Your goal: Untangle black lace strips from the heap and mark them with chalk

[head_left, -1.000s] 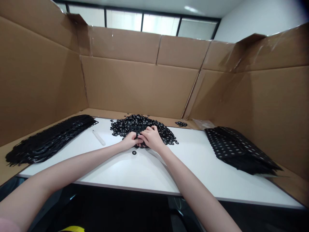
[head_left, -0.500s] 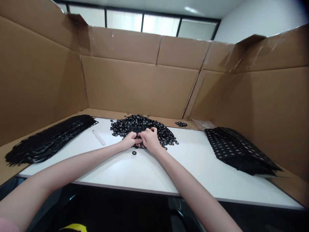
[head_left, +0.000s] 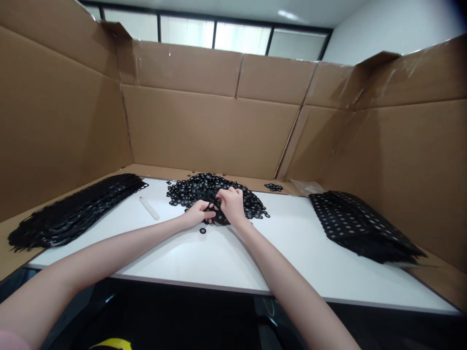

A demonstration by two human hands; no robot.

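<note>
Over the near side of a heap of small black rings (head_left: 199,187), both hands work close together. My left hand (head_left: 198,212) is closed, thumb on top, on a black perforated sheet (head_left: 221,218) that stretches under the right hand. My right hand (head_left: 232,204) is raised slightly above the sheet, thumb and fingertips pinched together. What those fingertips hold, if anything, is too small to make out. One loose black ring (head_left: 203,231) lies on the white table just in front of the hands.
A stack of black perforated strips (head_left: 76,211) lies at the left, with a white pen-like tool (head_left: 149,208) beside it. More black perforated sheets (head_left: 361,223) are piled at the right. Several rings (head_left: 273,187) sit behind the heap. Cardboard walls (head_left: 211,126) enclose the table (head_left: 292,253).
My right hand has lifted a little and shifted right, away from the left hand, uncovering more of the perforated sheet. My left hand stays nearly in place.
</note>
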